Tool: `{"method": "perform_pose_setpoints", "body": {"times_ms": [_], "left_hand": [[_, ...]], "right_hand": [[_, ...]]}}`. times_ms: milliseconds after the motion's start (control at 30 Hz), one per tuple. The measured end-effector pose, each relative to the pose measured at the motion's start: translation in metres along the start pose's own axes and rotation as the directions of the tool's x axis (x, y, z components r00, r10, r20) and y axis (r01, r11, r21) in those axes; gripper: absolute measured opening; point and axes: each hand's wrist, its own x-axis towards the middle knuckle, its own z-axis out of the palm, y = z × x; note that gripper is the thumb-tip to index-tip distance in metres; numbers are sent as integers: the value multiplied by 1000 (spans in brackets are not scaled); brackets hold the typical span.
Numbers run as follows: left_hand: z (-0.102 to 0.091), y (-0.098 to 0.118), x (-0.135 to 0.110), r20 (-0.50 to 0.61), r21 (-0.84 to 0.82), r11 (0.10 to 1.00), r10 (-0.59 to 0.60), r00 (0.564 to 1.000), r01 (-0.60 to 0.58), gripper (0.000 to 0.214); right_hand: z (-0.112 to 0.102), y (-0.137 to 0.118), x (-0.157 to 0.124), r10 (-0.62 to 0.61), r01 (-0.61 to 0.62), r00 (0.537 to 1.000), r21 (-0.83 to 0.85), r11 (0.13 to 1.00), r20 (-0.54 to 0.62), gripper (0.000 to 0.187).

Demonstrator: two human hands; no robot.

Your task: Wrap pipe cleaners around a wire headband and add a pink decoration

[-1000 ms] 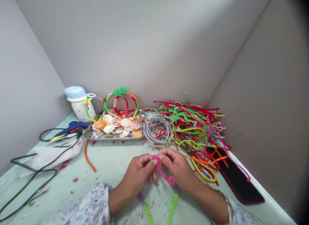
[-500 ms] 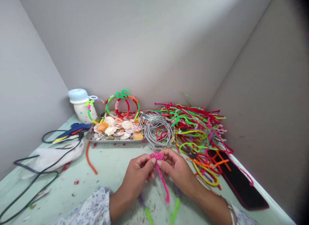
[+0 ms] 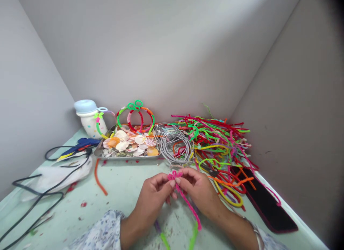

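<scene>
Above the pale green worktop, both hands work close together at centre foreground; the left hand and the right hand are closed, thumbs and fingertips pinching a small looped knot in a pink chenille stem; the knot sits between the hands, and the free length runs down and right over the worktop; green and purple stem ends lie below the hands, and any link to the knot cannot be seen; the stem should handle as light, soft and bendable, its wire core keeping each bend; best hold: at the knot, between fingertips; beyond the hands stand a steel tray of seashells, a coil of grey wire and a heap of multicoloured chenille stems; a hot glue gun lies far left.
</scene>
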Motion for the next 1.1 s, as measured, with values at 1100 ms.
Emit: {"method": "perform_pose_setpoints", "body": {"times_ms": [1100], "left_hand": [[2,-1,1,-7,33,997,-75,997,75,26]], "right_hand": [[-8,-17,-4,-191,206,979,-351,913,78,10]]}}
